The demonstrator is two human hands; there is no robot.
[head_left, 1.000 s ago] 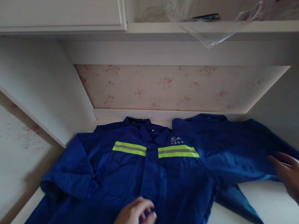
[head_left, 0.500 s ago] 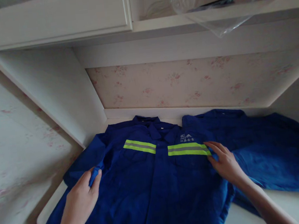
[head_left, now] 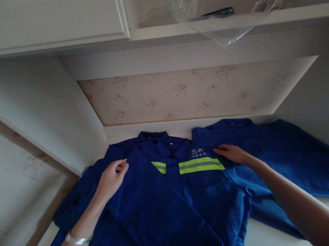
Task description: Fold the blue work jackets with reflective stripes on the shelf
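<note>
A blue work shirt (head_left: 201, 197) with yellow-green reflective stripes lies front-up on a white surface. My left hand (head_left: 111, 178) pinches the shirt's left sleeve (head_left: 159, 213), which lies folded diagonally across the front and covers part of the left stripe. My right hand (head_left: 233, 153) rests flat, fingers stretched out, on the shirt's right shoulder next to the right stripe and a small white logo. A silver bracelet (head_left: 78, 240) circles my left wrist. A second blue garment (head_left: 288, 157) spreads out to the right, partly under the shirt.
The surface (head_left: 271, 241) sits in a white alcove with floral wallpaper (head_left: 190, 93) at the back and slanted white walls on both sides. Above runs a shelf (head_left: 230, 23) holding clear plastic wrap and a dark flat object. A white cabinet door (head_left: 44, 20) is at upper left.
My left hand has carried the left sleeve inward across the shirt front, hiding part of the stripe. My right hand slid up to the right shoulder.
</note>
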